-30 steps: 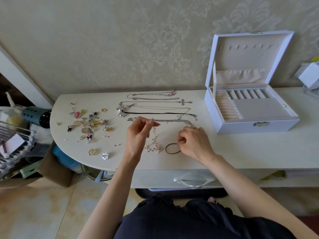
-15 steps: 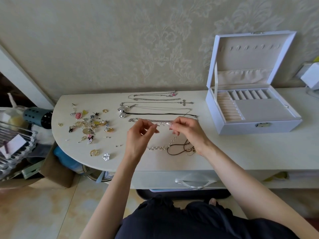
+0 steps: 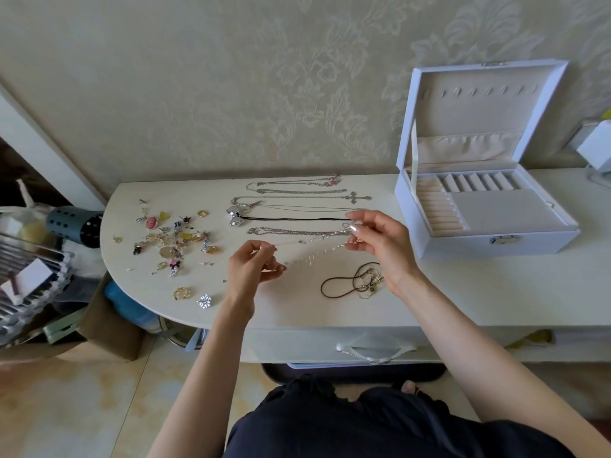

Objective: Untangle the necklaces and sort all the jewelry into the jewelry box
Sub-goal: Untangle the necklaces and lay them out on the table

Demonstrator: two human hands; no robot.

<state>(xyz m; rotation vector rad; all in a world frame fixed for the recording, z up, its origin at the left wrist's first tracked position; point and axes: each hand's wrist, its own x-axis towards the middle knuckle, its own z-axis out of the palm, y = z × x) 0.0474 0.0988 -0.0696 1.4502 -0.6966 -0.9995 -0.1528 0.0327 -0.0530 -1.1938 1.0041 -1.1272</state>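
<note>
My left hand (image 3: 254, 266) and my right hand (image 3: 380, 241) each pinch one end of a pale pearl necklace (image 3: 312, 256), stretched and blurred between them just above the white table (image 3: 479, 292). A tangle of black cord and thin chains (image 3: 358, 280) lies under my right wrist. Several untangled necklaces (image 3: 297, 206) lie in straight rows behind my hands. The white jewelry box (image 3: 479, 239) stands open at the right, its compartments bare.
A scatter of small earrings, rings and charms (image 3: 172, 239) covers the table's left end, with a gold ring (image 3: 182, 292) and a snowflake brooch (image 3: 204, 301) near the front edge. A dark perforated cylinder (image 3: 74, 224) and clutter sit beyond the left edge.
Both hands lifted off the table and drew apart, pulling the pearl necklace out of the heap into a line. The black cord tangle stayed on the table.
</note>
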